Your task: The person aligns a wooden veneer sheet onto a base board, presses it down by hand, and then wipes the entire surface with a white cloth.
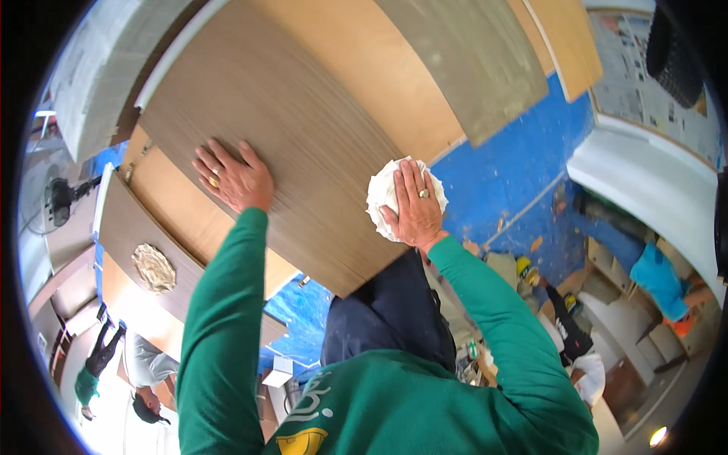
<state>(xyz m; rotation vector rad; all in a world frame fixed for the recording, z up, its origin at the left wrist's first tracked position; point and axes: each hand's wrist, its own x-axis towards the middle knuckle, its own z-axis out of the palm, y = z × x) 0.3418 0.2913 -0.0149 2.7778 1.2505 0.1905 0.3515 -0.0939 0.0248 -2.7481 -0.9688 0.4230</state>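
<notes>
A long brown wood-grain panel (303, 129) lies across in front of me. My left hand (235, 177) rests flat on its left part, fingers spread, with nothing in it. At the panel's right end my right hand (417, 206) holds a round, crumpled white cloth pad (383, 191), palm over it and fingers stretched across the top. Part of the pad sticks out past the panel's edge, and the hand hides much of its middle. A second, cream-coloured crumpled round pad (153, 268) sits on another brown panel (125, 208) at the left.
Light wood boards (364, 45) and a grey-brown panel (478, 68) lie beyond. Blue sheeting (508, 174) covers the floor at the right. Several people are nearby, including a person in light blue (658, 280) and one in grey (146, 360). A black fan-like device (61, 201) stands at the left.
</notes>
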